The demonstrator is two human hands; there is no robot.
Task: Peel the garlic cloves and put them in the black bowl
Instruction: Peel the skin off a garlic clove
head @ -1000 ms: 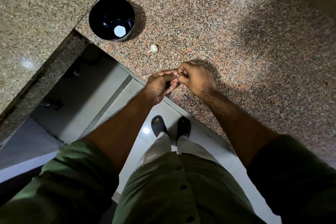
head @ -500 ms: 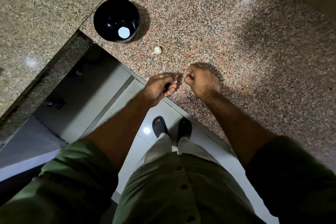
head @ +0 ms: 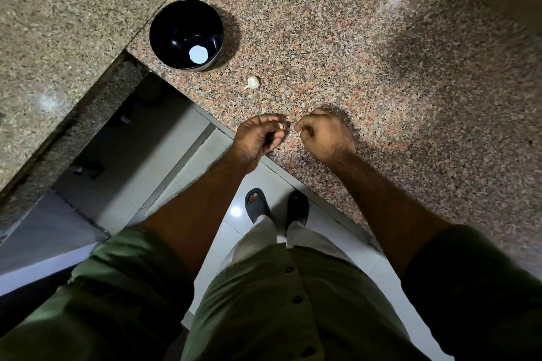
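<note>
My left hand (head: 259,138) pinches a small garlic clove (head: 280,125) between thumb and fingertips, just over the counter's front edge. A short gap to its right, my right hand (head: 324,133) is curled into a loose fist; whether it holds a scrap of skin is hidden. A white unpeeled garlic piece (head: 252,82) lies on the granite beyond my hands. The black bowl (head: 164,23) stands farther back left, near the counter's corner, with a bright reflection at its bottom.
The speckled granite counter (head: 366,53) stretches to the right and back. Its front edge runs diagonally beneath my wrists, with tiled floor and my sandalled feet (head: 275,205) below. A second granite slab (head: 58,9) lies at the left.
My hands were joined on the clove a second ago and have pulled apart. The clove stays in my left hand, and the right fist has drawn off to the right.
</note>
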